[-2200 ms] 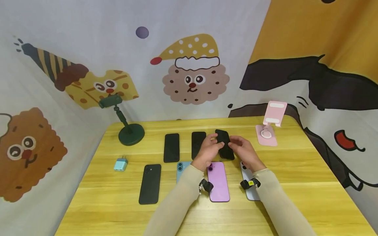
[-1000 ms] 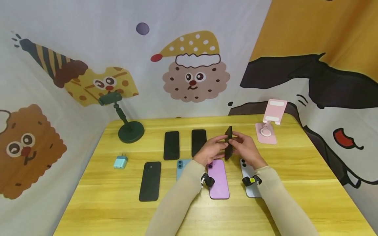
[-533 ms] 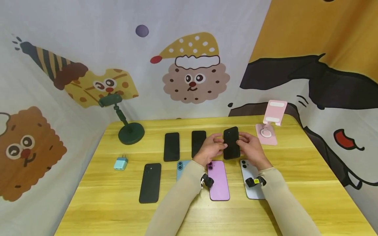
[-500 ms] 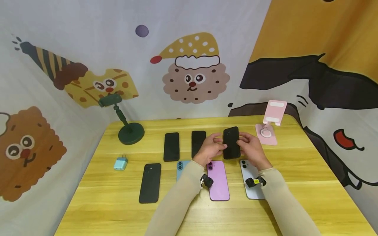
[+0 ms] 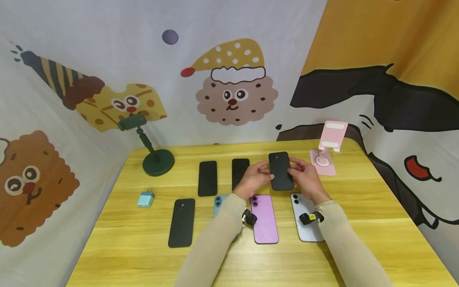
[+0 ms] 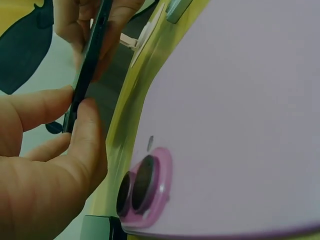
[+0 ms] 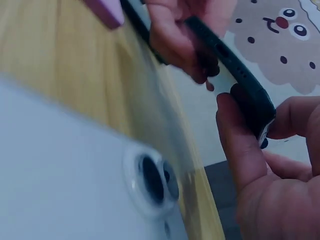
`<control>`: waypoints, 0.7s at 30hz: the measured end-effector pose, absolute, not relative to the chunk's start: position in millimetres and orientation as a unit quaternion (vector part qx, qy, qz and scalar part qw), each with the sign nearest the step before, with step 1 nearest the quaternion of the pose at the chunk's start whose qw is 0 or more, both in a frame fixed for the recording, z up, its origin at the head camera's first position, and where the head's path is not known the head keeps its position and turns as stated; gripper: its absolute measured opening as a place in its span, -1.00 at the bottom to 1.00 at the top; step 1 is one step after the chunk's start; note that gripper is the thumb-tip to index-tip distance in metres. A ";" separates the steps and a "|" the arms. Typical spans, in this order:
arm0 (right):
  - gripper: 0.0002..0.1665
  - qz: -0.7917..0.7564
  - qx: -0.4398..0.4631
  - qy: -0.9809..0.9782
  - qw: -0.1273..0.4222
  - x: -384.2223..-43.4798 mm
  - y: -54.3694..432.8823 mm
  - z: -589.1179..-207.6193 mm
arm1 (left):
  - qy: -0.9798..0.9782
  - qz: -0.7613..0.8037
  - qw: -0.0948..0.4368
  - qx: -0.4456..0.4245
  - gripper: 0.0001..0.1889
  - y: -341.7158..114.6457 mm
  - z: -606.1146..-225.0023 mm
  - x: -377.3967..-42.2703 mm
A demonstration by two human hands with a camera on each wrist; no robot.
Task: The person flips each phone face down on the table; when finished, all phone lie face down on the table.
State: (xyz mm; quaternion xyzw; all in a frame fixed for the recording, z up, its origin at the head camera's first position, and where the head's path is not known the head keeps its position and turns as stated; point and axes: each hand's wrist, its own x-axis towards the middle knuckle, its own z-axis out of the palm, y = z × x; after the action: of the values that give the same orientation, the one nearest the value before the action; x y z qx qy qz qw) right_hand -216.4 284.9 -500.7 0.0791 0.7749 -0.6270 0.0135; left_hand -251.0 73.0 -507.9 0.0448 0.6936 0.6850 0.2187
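Observation:
A black smartphone [image 5: 281, 171] is held up above the far part of the table, its back with the camera lenses towards the head view. My left hand [image 5: 254, 180] pinches its left edge between thumb and fingers. On the opposite edge, my right hand [image 5: 305, 178] grips it the same way. The left wrist view shows the phone [image 6: 90, 60] edge-on, with the left thumb and fingers [image 6: 50, 107] on either side. In the right wrist view, the port end of the phone [image 7: 240, 75] shows near the right thumb [image 7: 242, 142].
Below the hands lie a pink phone [image 5: 264, 219], a white phone [image 5: 303, 211] and a partly covered blue phone [image 5: 218, 203]. Further left are black phones [image 5: 208, 178], a charger [image 5: 146, 198] and a green stand [image 5: 157, 161]. A pink phone stand [image 5: 331, 137] stands at the back right.
The phone first showed its dark front, was then turned edge-on, and now shows its back. Since half a second ago it has tilted further, facing the head view more evenly. Both hands kept hold.

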 end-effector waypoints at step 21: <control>-0.22 -0.508 0.064 0.854 0.094 -230.3 295.1 -511.6 | 0.801 0.582 0.138 0.004 -0.27 83.2 -507.7 -251.4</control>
State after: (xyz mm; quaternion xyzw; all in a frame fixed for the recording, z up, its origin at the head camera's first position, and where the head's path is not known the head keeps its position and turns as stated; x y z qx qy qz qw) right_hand -230.3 295.1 -511.6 0.0638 0.8536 -0.5083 0.0944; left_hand -251.4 83.2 -507.7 0.0041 0.8014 0.5821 0.1376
